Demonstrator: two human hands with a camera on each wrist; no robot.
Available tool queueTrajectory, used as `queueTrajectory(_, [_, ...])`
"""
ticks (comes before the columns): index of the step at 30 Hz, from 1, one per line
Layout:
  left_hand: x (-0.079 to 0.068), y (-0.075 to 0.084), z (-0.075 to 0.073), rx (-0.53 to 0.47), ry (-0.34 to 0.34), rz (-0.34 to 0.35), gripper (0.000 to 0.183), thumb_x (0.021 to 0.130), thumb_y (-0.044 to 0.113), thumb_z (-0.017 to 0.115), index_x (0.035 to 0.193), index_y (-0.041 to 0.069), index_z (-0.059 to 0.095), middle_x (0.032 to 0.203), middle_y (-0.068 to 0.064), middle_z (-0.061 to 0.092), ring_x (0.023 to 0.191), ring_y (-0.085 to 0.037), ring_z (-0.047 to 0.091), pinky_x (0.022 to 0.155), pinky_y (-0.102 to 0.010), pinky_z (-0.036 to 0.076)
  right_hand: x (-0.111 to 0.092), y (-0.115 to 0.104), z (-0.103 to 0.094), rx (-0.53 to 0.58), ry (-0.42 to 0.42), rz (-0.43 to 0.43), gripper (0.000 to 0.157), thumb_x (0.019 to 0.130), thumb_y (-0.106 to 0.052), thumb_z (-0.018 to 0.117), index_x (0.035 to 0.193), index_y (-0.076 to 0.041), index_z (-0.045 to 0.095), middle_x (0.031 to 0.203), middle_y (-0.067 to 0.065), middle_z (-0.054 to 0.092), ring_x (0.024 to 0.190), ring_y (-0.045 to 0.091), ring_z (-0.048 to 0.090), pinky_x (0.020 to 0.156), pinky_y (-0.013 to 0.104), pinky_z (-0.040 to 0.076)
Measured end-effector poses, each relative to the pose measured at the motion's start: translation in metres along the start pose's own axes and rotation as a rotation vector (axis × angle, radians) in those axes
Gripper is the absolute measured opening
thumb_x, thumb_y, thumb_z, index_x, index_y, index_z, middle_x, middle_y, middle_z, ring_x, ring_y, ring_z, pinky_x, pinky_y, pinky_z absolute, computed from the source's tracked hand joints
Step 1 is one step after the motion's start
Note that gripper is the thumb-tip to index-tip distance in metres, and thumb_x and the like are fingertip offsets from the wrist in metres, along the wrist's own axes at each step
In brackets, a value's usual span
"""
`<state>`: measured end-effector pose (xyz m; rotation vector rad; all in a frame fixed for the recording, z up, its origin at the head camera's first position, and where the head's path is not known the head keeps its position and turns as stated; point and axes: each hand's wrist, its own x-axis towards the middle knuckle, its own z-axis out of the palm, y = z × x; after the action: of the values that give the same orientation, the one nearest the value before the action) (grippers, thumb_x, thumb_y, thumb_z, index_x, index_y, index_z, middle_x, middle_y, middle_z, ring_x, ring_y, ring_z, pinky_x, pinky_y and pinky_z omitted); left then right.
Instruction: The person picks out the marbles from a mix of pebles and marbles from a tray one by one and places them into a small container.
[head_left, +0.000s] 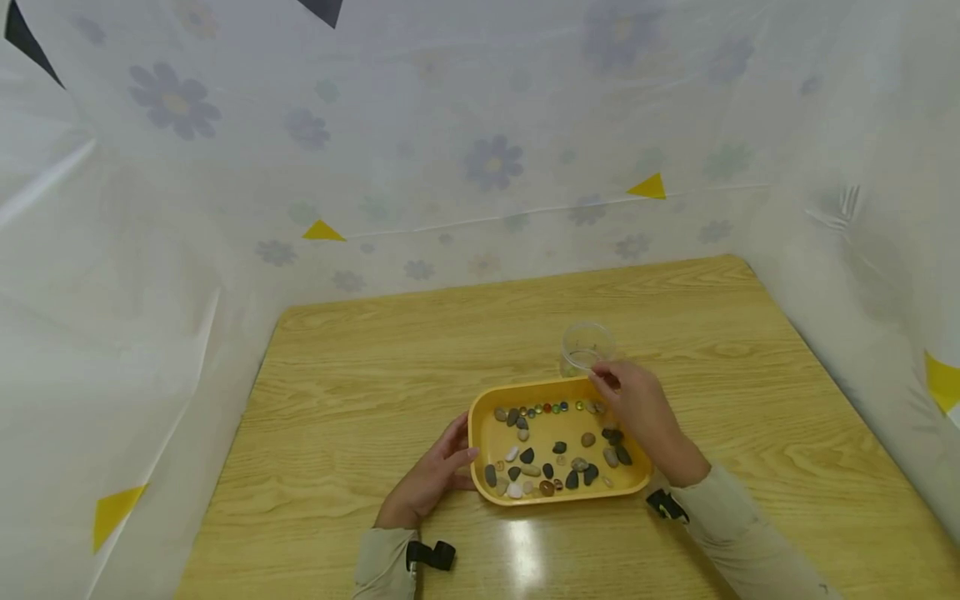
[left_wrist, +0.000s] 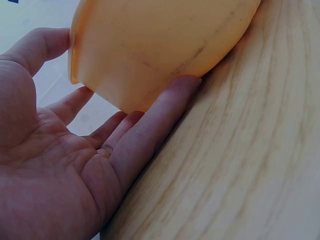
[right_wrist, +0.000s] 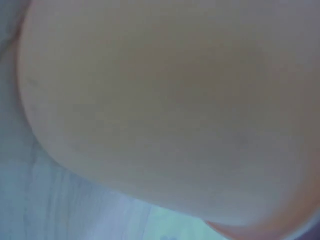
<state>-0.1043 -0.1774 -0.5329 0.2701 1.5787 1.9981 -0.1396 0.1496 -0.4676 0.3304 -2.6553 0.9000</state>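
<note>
The yellow tray (head_left: 551, 429) sits on the wood-grain tabletop (head_left: 360, 367), its long sides running left to right. Bare wood runs a good way left of the tray to the table's left side, and another stretch lies to its right. Well beyond the tray, the far table edge meets white sheeting (head_left: 420, 183) printed with pale flowers. Just behind the tray's far rim, right of its middle, is a clear jar (head_left: 582, 342), partly covered by the right hand (head_left: 637, 408); whether jar and rim touch cannot be told.

Inside the tray, glass marbles (head_left: 547, 408) line up near the far wall, and stones (head_left: 527, 456) of dark, grey, white and brown tones gather mostly along the near, left and right parts.

The left hand (head_left: 437, 471) holds the tray's left end, thumb against the rim and the other fingers spread along the outer wall, one low beside the tabletop. The right hand reaches over the tray's right end from the near side, fingers bent and tips close together at the far rim; what they pinch, if anything, is hidden, and the right wrist view is too blurred to tell.
</note>
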Motion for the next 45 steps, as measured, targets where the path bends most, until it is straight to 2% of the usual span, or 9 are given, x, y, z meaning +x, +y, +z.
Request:
queueTrajectory(4, [0.000,-0.001,0.000,0.002,0.005,-0.004,0.058,0.096,0.018,0.051,0.147,0.029,0.024,0.142,-0.017,0.033,0.114,-0.038,0.049,0.076,-0.052,0.053,-0.004,0.000,0.004,0.002,-0.033,0.025,0.018,0.087,-0.013,0.067,0.101,-0.001,0.068,0.089,0.008,0.065,0.078,0.019,0.061,0.064,0.035,0.055])
queueTrajectory(15, [0.000,0.001,0.001,0.000,0.016,-0.017,0.059,0.097,0.015,0.050,0.147,0.028,0.023,0.142,-0.016,0.033,0.113,-0.037,0.050,0.076,-0.051,0.053,-0.011,-0.002,0.012,0.003,-0.045,-0.020,0.012,0.084,-0.011,0.069,0.093,-0.004,0.069,0.084,0.004,0.065,0.073,0.015,0.061,0.060,0.030,0.054])
queueTrajectory(19, [0.001,0.003,0.003,0.002,0.012,-0.019,0.059,0.097,0.016,0.050,0.147,0.028,0.023,0.143,-0.016,0.032,0.114,-0.037,0.049,0.077,-0.051,0.052,-0.014,-0.002,0.015,0.001,-0.072,-0.004,0.012,0.084,-0.009,0.068,0.093,-0.002,0.070,0.084,0.006,0.066,0.072,0.016,0.061,0.061,0.031,0.054])
queueTrajectory(26, [0.001,0.001,0.000,0.005,0.037,-0.032,0.059,0.096,0.016,0.052,0.147,0.029,0.024,0.142,-0.016,0.034,0.113,-0.036,0.050,0.076,-0.051,0.053,-0.014,-0.003,0.022,-0.057,-0.161,0.031,0.012,0.086,-0.008,0.064,0.094,-0.001,0.070,0.084,0.006,0.065,0.065,0.012,0.055,0.058,0.030,0.051])
queueTrajectory(29, [0.001,0.000,0.000,0.008,0.037,-0.034,0.060,0.096,0.017,0.052,0.147,0.029,0.024,0.142,-0.015,0.034,0.114,-0.036,0.050,0.077,-0.051,0.053,-0.014,-0.005,0.024,-0.086,-0.187,0.051,0.009,0.086,-0.009,0.064,0.090,-0.003,0.069,0.078,0.003,0.062,0.061,0.011,0.048,0.055,0.028,0.045])
queueTrajectory(34, [0.001,-0.001,0.000,0.008,0.031,-0.027,0.059,0.096,0.017,0.052,0.147,0.030,0.024,0.143,-0.015,0.033,0.114,-0.036,0.050,0.077,-0.051,0.053,-0.013,-0.003,0.027,-0.139,-0.219,0.060,0.007,0.087,-0.010,0.062,0.082,-0.007,0.066,0.071,0.000,0.055,0.061,0.012,0.046,0.055,0.028,0.043])
queueTrajectory(39, [0.000,0.002,0.001,0.016,0.019,-0.009,0.058,0.097,0.017,0.050,0.146,0.030,0.024,0.144,-0.015,0.032,0.115,-0.037,0.048,0.077,-0.052,0.052,-0.010,-0.004,0.028,-0.186,-0.237,0.036,0.023,0.088,-0.010,0.061,0.067,-0.014,0.052,0.061,-0.003,0.042,0.055,0.012,0.039,0.049,0.026,0.035])
queueTrajectory(41, [0.000,0.003,0.001,0.013,0.022,-0.009,0.058,0.096,0.017,0.051,0.146,0.029,0.024,0.143,-0.015,0.033,0.116,-0.037,0.048,0.077,-0.052,0.052,-0.009,-0.005,0.028,-0.188,-0.251,0.051,0.023,0.088,-0.010,0.060,0.067,-0.014,0.051,0.060,-0.003,0.042,0.055,0.012,0.040,0.048,0.026,0.035])
queueTrajectory(45, [0.000,0.004,0.003,0.007,0.025,-0.016,0.059,0.096,0.017,0.052,0.146,0.029,0.025,0.144,-0.014,0.033,0.116,-0.036,0.048,0.077,-0.051,0.052,-0.009,-0.005,0.031,-0.206,-0.276,0.083,0.014,0.088,-0.012,0.060,0.075,-0.012,0.059,0.064,-0.003,0.047,0.058,0.012,0.043,0.050,0.027,0.040])
